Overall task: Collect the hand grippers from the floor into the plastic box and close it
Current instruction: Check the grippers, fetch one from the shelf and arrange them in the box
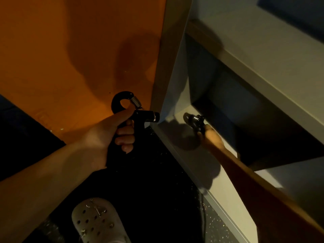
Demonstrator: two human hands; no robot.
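Black hand gripper [137, 115]: head view; held in the left hand [112, 135], fingers curled round 1 handle, spring loop above the thumb.
Second gripper [194, 120]: at the fingertips of the right hand [213, 137], inside the grey shelf [184, 155]; blurred, seemingly clasped.
Handling: rigid, light, stiff-sprung; take both handles below the spring.
Plastic box: out of sight.

Down low, the dark speckled floor [216, 223] carried one pale perforated clog [95, 220], planted flat near the bottom edge. Right beside it rose a grey shelf [173, 131], its bottom board lit at the front. A hand gripper [193, 120] hung just over that board; touching or not, too dim to call.
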